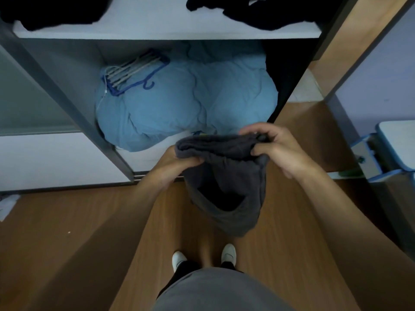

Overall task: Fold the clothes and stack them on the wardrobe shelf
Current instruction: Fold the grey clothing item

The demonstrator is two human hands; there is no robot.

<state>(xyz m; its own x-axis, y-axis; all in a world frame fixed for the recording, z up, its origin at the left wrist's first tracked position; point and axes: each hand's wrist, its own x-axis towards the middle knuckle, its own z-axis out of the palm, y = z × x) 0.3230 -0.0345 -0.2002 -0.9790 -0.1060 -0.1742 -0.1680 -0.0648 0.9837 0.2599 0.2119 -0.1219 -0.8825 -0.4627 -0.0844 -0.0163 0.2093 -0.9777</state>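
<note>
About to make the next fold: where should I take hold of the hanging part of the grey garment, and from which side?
Probably take the grey garment by its bottom hem, from below: it hangs free, while the left hand and right hand pinch the bunched top edge.

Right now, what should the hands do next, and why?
Probably fold the dangling lower part up to the top edge: left hand and right hand grip the grey garment at its top, while the rest hangs loose, unready for the shelf.
</note>
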